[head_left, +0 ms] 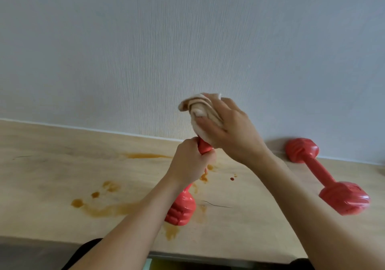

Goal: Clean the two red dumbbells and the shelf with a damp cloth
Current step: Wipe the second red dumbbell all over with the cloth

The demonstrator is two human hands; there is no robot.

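- Pale wood shelf [52, 165] is running left to right under a grey-white textured wall [145, 40], carrying brown-orange smears [98, 205] on its left and middle parts, plus one small red spot [232, 178] further right.
- No container is showing anywhere on it; only the dumbbells and the stains are lying on the wood.
- Left hand [190, 162] is gripping the handle of the held dumbbell [180, 209], fingers curled tight around the bar, standing it on end with its lower head resting on the shelf among the stains.
- A short piece of red handle is showing above the left fist; the rest of the bar is hiding inside the fist and behind the forearm.
- Right hand [229, 132] is holding a crumpled, brown-stained cloth [198, 111] over the dumbbell's upper head, fingers spread and curved over the bundle; the thumb is not showing.
- The upper head is entirely covered by cloth and hand.
- Second dumbbell [325, 176] is lying on the shelf to the right, well apart from both hands, its far head at the wall and its near head towards the front edge.
- Dark shapes below the shelf's near edge are too cut off to make out.
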